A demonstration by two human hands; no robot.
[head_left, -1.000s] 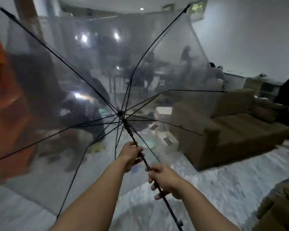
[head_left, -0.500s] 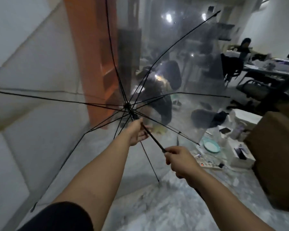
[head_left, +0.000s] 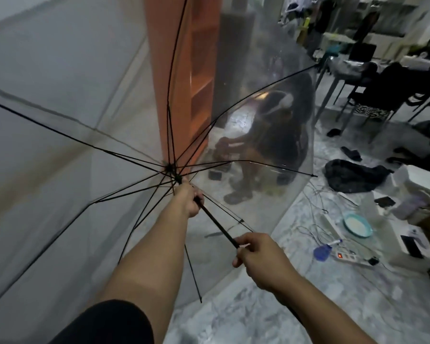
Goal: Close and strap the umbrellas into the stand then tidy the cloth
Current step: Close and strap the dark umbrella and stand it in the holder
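Canopy (head_left: 60,100): fully spread and clear, filling the view in front of us. We hold it out at arm's length, well clear of our body, probably so the ribs have room to fold.
Floor (head_left: 320,306): marbled and cluttered on the right with a plate (head_left: 357,224), cables and a power strip (head_left: 350,256). We keep the umbrella to the left of them.
Shaft (head_left: 216,223): it runs slantwise from the hub down to our right hand, so both hands share one line and can pull against each other.
Left hand (head_left: 188,201): wrapped shut round the shaft just below the hub, where we judge the runner sits, ready to slide it back.
Right hand (head_left: 258,256): fingers closed on the shaft's lower end, steadying it. The handle itself is hidden behind the hand.
Stand and cloth: we cannot pick either out for certain.
Stage: first umbrella not yet closed. Strapping and tidying remain.
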